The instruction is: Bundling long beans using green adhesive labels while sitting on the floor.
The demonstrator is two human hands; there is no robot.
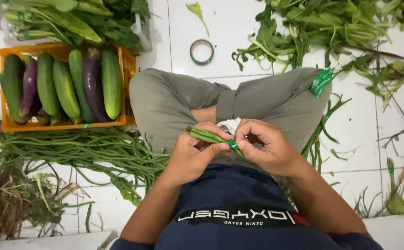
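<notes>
Beans (206, 135) lie gathered in a small bundle over the person's lap, their ends jutting left past the knuckles. From the head camera, the left hand (193, 156) is closed around the bundle from below, thumb pressed across it, while the right hand (269, 148) pinches a strip of green tape (233, 145) against the stems with curled fingertips. The binding step looks to be in hand: tape sits on the bundle but its wrap appears unfinished. Judging from this, the next move calls for a firm left grip so the stems stay together while the right fingers draw the strip taut. A tape roll (202, 52) rests on the floor beyond the knees, more loose beans (81, 150) lie left, beside an orange crate (128, 69) of cucumbers and aubergines.
</notes>
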